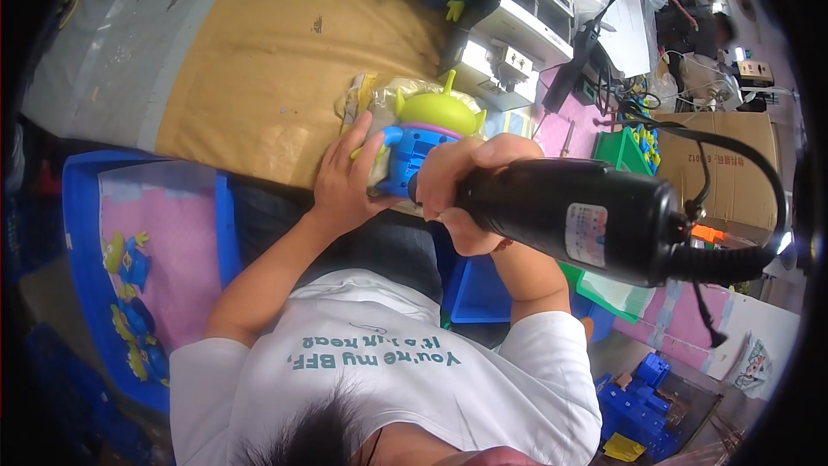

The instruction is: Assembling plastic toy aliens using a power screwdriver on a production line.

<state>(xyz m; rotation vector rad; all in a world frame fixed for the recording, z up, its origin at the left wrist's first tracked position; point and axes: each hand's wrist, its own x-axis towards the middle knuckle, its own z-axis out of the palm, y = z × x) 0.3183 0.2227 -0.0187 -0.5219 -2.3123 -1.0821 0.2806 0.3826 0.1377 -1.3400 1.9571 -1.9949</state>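
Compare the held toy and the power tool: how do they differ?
The toy is green and blue; the power tool is mostly black. The left hand holds the toy, while the right hand holds the power tool. The power tool has a cord; the toy shows none. Both are hand-held.

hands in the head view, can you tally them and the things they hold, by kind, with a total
Left hand and right hand: 2
Green-and-blue toy figure: 1
Black corded tool: 1
Total: 4
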